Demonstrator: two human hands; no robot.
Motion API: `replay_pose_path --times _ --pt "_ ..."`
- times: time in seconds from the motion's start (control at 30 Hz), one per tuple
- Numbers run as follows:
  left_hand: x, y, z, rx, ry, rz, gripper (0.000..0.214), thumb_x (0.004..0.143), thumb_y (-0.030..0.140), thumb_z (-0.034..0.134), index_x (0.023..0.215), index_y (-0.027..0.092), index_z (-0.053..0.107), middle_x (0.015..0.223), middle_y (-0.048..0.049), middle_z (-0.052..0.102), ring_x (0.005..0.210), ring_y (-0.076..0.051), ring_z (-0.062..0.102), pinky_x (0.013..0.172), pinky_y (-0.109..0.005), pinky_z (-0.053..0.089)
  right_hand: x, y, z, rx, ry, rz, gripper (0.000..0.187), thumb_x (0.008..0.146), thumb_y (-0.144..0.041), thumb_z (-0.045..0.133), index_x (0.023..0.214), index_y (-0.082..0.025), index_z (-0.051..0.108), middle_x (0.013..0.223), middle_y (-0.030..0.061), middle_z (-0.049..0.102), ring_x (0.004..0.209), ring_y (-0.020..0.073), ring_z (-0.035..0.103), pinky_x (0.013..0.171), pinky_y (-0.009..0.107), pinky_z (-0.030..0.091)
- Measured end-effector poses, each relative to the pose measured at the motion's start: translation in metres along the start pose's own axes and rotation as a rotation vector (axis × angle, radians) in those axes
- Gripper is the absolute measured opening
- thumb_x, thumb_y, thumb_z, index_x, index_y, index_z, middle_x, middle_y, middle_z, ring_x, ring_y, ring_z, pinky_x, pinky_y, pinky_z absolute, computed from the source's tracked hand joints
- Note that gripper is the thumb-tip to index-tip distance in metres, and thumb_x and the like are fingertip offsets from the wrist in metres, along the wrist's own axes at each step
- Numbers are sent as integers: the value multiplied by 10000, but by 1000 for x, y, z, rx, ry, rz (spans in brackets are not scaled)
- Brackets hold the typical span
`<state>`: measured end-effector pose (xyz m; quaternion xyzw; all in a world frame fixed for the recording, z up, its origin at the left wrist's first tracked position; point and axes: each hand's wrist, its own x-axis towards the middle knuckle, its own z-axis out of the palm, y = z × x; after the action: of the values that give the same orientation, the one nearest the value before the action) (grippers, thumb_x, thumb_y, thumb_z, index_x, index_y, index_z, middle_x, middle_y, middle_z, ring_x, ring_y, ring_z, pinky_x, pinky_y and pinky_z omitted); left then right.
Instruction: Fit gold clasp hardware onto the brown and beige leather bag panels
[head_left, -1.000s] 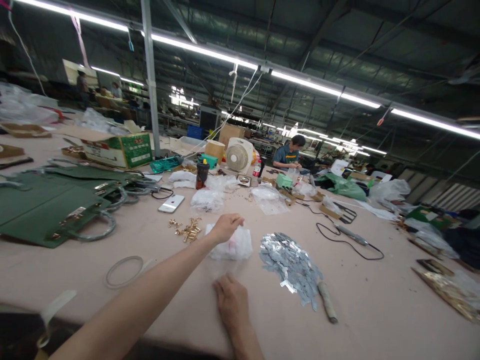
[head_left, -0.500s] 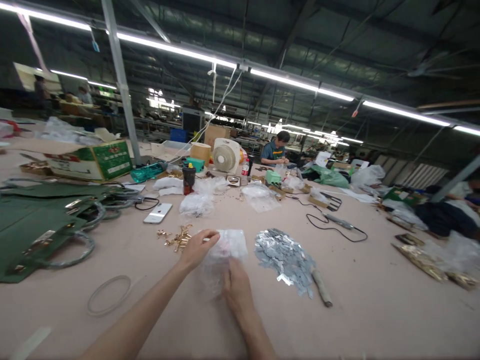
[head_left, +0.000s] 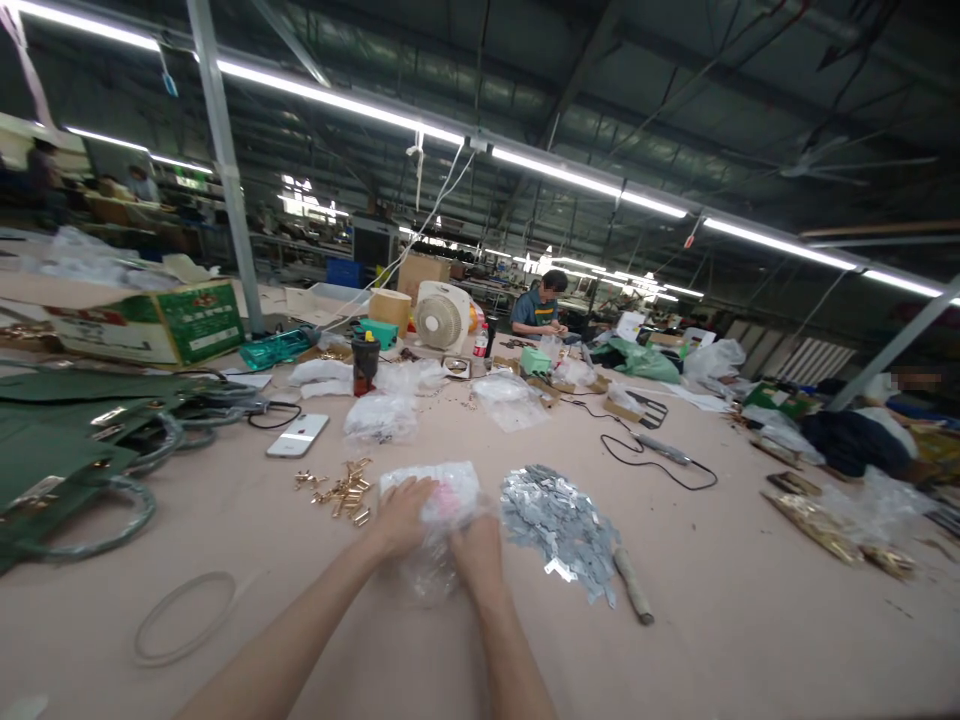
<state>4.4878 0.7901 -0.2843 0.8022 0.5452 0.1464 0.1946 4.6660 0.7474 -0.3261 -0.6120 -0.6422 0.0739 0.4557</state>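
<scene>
A clear plastic bag (head_left: 439, 570) with white and pink contents lies on the table before me. My left hand (head_left: 405, 515) rests on its left side, fingers stretched over the plastic. At the bag's right edge my right hand (head_left: 478, 550) has its fingers closed on the plastic, the fingertips partly hidden by it. Beside my left hand is a small pile of gold-coloured metal fittings (head_left: 347, 490). Right of the bag spreads a heap of flat grey metal plates (head_left: 559, 525), and a rod-like wrapped tool (head_left: 634, 585) lies against its edge.
A white phone (head_left: 298, 436) and green bags with ring handles (head_left: 67, 440) lie to the left. A clear ring (head_left: 185, 618) is at front left. A soldering-iron-like tool (head_left: 660, 448) with a black cable lies at right. Behind stand a fan (head_left: 441, 315) and a seated co-worker (head_left: 540, 305).
My left hand has come down flatter onto the bag, and the bag has spread under both hands. The whole view has shifted slightly, moving the scene left.
</scene>
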Motion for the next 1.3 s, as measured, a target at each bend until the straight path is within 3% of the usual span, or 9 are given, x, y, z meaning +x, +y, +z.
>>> replay_pose_path --times 0.17,0.33,0.63,0.83,1.07,1.2,1.3 --pt "2 9 -5 34 -61 -4 933 721 348 632 1604 250 348 1686 -66 305 1570 -385 196 1260 -618 136 6 2 -10 47 39 20 353 768 -238 655 1104 -153 719 1051 123 731 1013 274 661 895 338 524" --pt "9 9 -2 94 -13 -5 937 797 563 631 1619 249 309 1710 -103 220 1587 -377 125 1263 -616 79 6 6 -9 -14 52 56 318 781 -255 665 1080 -155 706 1041 132 729 999 271 663 869 321 511" --pt "13 -1 5 172 -10 9 901 810 468 630 1624 287 289 1723 -95 169 1587 -389 106 1253 -633 77 16 11 0 -136 28 48 303 858 -317 631 1093 -145 713 1025 148 732 962 284 683 830 332 507" --pt "17 4 11 191 -2 -41 832 870 455 560 1627 247 283 1720 -134 157 1588 -388 98 1244 -641 83 7 30 -7 -326 -23 64 240 848 -161 524 955 -147 738 959 151 736 918 275 688 826 333 494" --pt "20 -1 13 163 78 -27 800 898 554 523 1592 190 361 1677 -148 317 1534 -380 264 1234 -596 164 7 29 -13 -153 -59 95 292 840 -188 536 1045 -146 741 971 149 754 929 272 705 828 318 500" --pt "31 -4 4 159 202 -69 638 983 562 368 1488 192 493 1475 -183 554 1344 -381 472 1105 -572 338 14 19 -8 57 -65 158 307 823 -201 518 1014 -142 752 931 129 764 872 256 712 781 299 520" --pt "42 -5 -3 174 237 -72 478 992 487 390 1304 219 632 1323 -171 627 1276 -357 503 1060 -527 359 18 13 -4 195 -34 167 303 794 -242 573 1016 -139 752 914 120 764 842 259 703 756 304 539"
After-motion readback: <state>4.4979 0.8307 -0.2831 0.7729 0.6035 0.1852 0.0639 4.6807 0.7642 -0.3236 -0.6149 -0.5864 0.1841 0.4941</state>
